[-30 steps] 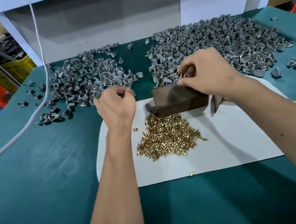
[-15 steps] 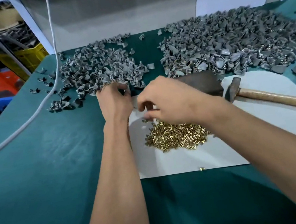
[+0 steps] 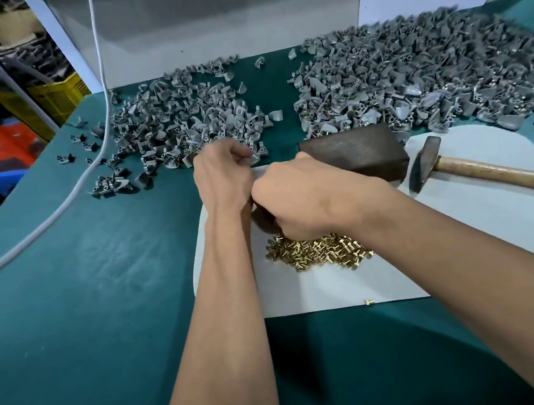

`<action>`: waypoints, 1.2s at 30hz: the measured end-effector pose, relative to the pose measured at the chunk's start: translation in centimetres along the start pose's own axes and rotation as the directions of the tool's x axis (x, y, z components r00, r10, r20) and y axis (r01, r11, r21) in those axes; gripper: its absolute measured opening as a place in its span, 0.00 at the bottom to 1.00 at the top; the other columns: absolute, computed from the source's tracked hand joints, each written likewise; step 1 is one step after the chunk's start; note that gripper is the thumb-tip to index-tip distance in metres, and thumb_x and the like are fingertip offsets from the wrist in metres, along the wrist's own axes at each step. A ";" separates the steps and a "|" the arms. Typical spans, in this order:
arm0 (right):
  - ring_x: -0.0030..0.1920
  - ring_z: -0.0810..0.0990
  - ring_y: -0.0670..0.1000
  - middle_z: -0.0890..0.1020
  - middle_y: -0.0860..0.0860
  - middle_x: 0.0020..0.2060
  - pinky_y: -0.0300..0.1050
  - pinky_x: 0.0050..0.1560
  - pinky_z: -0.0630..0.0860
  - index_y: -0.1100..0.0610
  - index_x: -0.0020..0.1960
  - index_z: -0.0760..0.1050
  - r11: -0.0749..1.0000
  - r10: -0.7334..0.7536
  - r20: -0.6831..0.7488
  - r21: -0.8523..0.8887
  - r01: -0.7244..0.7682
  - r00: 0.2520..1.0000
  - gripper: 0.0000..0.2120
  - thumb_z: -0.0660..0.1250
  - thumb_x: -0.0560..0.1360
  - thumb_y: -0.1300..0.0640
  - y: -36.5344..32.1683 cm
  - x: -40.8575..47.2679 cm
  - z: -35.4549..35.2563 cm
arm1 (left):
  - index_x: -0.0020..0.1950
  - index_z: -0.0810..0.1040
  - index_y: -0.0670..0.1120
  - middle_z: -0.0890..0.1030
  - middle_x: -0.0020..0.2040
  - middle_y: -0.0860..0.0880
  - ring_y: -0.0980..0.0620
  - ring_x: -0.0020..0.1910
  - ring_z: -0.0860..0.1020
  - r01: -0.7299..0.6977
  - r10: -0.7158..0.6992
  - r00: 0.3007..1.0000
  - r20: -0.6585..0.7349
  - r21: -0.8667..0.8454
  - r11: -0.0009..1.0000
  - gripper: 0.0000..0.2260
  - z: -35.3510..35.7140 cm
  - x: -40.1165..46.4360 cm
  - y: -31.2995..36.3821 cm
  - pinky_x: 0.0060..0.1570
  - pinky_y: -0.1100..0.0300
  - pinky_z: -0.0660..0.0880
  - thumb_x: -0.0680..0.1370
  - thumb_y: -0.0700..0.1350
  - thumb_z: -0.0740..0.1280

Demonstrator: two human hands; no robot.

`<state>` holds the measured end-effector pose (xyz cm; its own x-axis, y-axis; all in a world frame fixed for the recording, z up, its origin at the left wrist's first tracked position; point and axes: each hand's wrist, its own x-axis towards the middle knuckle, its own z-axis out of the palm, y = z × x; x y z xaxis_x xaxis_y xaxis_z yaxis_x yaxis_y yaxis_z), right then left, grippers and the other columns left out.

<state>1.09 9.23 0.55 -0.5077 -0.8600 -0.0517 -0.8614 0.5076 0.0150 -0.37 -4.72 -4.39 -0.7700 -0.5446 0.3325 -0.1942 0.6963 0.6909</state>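
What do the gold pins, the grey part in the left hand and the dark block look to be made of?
Gold pins: likely brass, bright yellow metallic shine. Grey part pinched by the left hand: matte pale grey, cast metal or plastic, cannot tell. Dark block: probably iron or steel, dull brown-black, scuffed faces.

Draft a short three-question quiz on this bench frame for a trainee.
1. True or false: the hammer lies on the white sheet, with no hand on it.
2. The right hand reaches down onto: A) a cord, B) the brass rivets, C) a yellow crate.
3. What does the left hand pinch at its fingertips?
Key: 1 true; 2 B; 3 a grey part.
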 end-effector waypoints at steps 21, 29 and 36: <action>0.49 0.82 0.43 0.85 0.46 0.46 0.35 0.56 0.76 0.53 0.51 0.86 0.773 0.539 -0.574 0.627 -0.092 0.616 0.08 0.72 0.75 0.63 8.4 -6.1 1.6 | 0.56 0.85 0.40 0.87 0.51 0.41 0.45 0.53 0.85 -0.052 0.270 0.944 0.192 -0.718 0.694 0.10 2.2 -2.2 5.2 0.58 0.48 0.82 0.76 0.32 0.73; 0.44 0.83 0.42 0.83 0.46 0.41 0.40 0.49 0.81 0.56 0.51 0.79 0.742 0.560 -0.607 0.671 -0.015 0.564 0.09 0.75 0.72 0.63 8.0 -6.0 2.2 | 0.59 0.80 0.34 0.86 0.47 0.37 0.48 0.43 0.85 0.079 0.218 0.941 0.258 -0.796 0.600 0.11 3.0 -3.2 6.4 0.43 0.58 0.83 0.77 0.31 0.72; 0.43 0.84 0.44 0.84 0.48 0.40 0.41 0.49 0.81 0.55 0.50 0.75 0.725 0.592 -0.617 0.689 -0.006 0.518 0.13 0.75 0.71 0.65 8.1 -5.9 2.3 | 0.55 0.84 0.37 0.86 0.44 0.44 0.52 0.44 0.84 0.096 0.248 0.924 0.290 -0.807 0.583 0.07 3.3 -3.5 6.3 0.48 0.58 0.83 0.79 0.33 0.70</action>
<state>-2.87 18.56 -1.32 -0.7811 -0.1775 0.5987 -0.6118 0.4092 -0.6769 -0.98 3.14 -3.30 -0.9360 -0.1953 0.2927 0.3029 -0.0237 0.9527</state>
